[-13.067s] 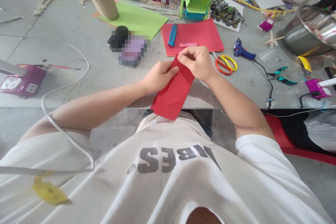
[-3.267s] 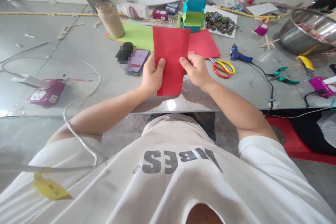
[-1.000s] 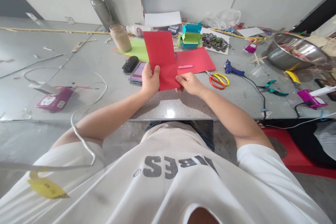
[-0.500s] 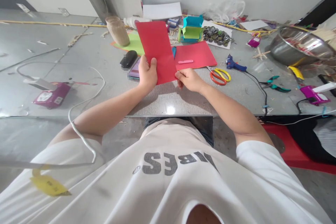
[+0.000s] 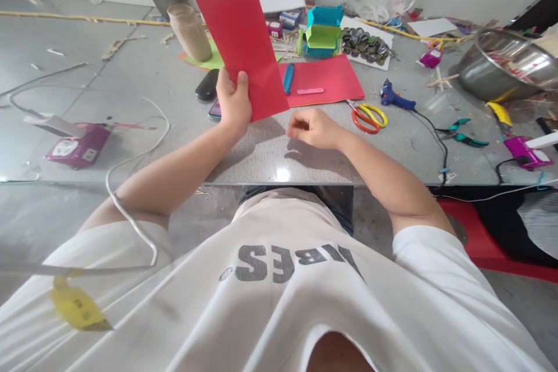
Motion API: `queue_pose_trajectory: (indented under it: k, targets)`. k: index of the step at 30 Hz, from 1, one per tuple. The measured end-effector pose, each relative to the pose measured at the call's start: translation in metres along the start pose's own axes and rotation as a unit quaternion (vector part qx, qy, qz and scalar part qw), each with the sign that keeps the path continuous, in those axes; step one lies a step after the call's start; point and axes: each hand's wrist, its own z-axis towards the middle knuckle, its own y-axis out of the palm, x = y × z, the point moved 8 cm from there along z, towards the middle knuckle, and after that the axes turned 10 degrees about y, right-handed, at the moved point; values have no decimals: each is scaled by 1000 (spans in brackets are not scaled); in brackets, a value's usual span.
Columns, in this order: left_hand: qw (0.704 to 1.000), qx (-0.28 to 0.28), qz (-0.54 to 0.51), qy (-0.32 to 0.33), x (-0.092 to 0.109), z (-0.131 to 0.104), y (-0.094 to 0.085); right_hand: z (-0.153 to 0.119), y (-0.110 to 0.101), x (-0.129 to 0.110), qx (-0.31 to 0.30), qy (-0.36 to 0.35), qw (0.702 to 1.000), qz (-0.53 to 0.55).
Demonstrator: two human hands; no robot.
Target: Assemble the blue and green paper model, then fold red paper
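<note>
My left hand (image 5: pixel 234 99) is closed on a tall red sheet of paper (image 5: pixel 248 49), thumb across its front, and holds it upright above the table. To the right of the sheet's lower corner is my right hand (image 5: pixel 316 128), its fingers curled in and nothing visible in them. It is apart from the sheet. Behind it lies a stack of red paper (image 5: pixel 335 78) with a pink craft knife (image 5: pixel 310 91) and a blue cutter (image 5: pixel 288 78) on top. Scissors (image 5: pixel 368 117) with red and yellow handles lie to the right of that hand.
A blue glue gun (image 5: pixel 396 96), green-handled pliers (image 5: pixel 464 132) and a steel bowl (image 5: pixel 479 78) stand or lie at the right. Bottle caps (image 5: pixel 366 45) and a blue-green paper box (image 5: pixel 322 29) are at the back. A jar (image 5: pixel 189 32) and a white cable (image 5: pixel 131 163) are leftward.
My right hand has let go of the red sheet's lower right corner and is now apart from it. My left hand has raised the sheet slightly up and to the left.
</note>
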Motion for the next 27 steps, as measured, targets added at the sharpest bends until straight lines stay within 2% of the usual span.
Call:
queue_pose_trajectory:
  k: [3,6,8,10,12,15,17,20,23,27]
  targets:
    - [1000,5,-3,-26,-24,17,-3,-20,27,-23,-106,-116,985,-76]
    - [995,-19,31,-93,-43,20,0,-43,56,-38,-200,-178,953,-142]
    - [997,-22,9,-77,-33,16,4,-54,72,-40,-244,-188,931,-194]
    - [998,1,-41,-46,-13,9,5,-61,83,-38,-263,-187,915,-242]
    - [997,12,-68,-45,6,2,5,-61,89,-36,-256,-190,909,-269]
    - [995,-3,-74,-68,24,-2,10,-57,93,-35,-240,-208,910,-267]
    - [993,-8,-82,-90,30,-1,13,-54,92,-36,-235,-221,916,-237]
    - [991,-4,-87,-107,33,1,16,-46,79,-37,-213,-227,934,-178]
    - [992,-3,-74,-103,32,0,17,-36,57,-34,-187,-214,950,-129]
    - [994,-29,-59,-89,23,-1,16,-19,23,-18,-124,-153,976,-94]
